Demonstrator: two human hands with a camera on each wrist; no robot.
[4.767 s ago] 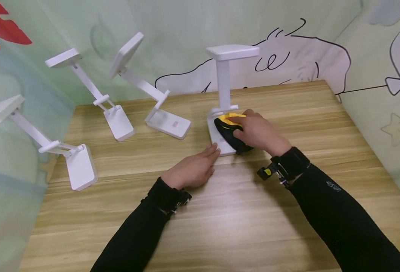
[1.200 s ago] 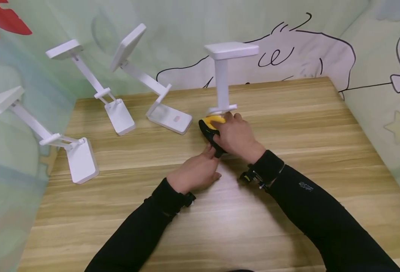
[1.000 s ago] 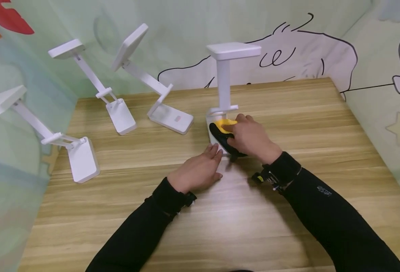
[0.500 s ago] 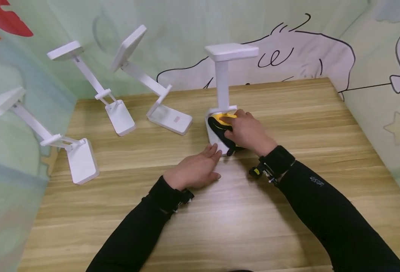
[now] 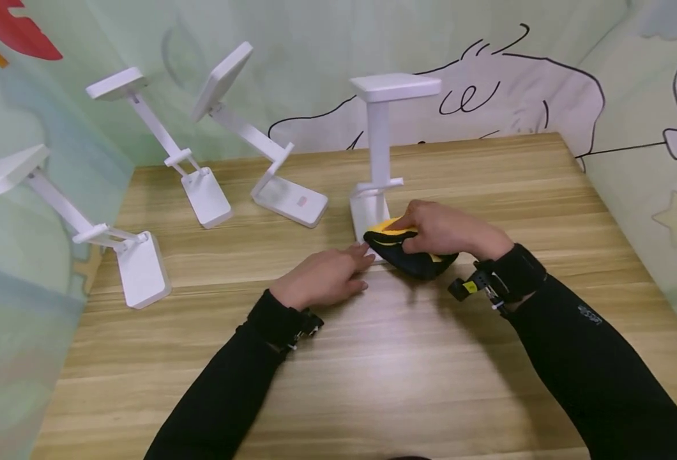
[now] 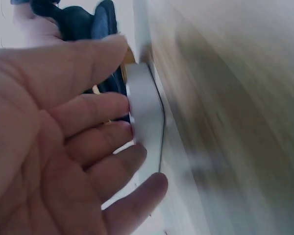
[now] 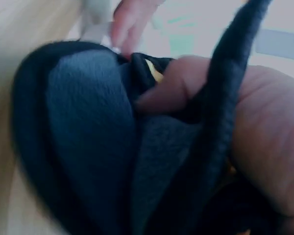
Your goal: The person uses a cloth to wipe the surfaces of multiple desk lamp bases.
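A white desk lamp (image 5: pixel 379 140) stands on the table, its flat head over an upright arm. My right hand (image 5: pixel 443 229) grips a bunched black-and-yellow cloth (image 5: pixel 413 259) at the front right of the lamp's base (image 5: pixel 367 214). Close up in the right wrist view, the cloth (image 7: pixel 85 132) shows a fuzzy grey-blue face with a dark border, and my thumb pushes into its folds. My left hand (image 5: pixel 326 276) lies at the base's front left corner. Its fingers (image 6: pixel 95 112) reach loosely along the side of the base (image 6: pixel 146 105) in the left wrist view.
Three more white folding lamps stand left: one near the middle (image 5: pixel 290 201), one behind it (image 5: pixel 207 198), and one at the left edge (image 5: pixel 142 271). The wood-grain table (image 5: pixel 373 383) meets printed wall sheets (image 5: pixel 310 64) at the back and sides.
The right hand has swept the cloth back and forth over the lamp's base, and now toward the front right, baring the rear of the base. The left hand stays beside the base.
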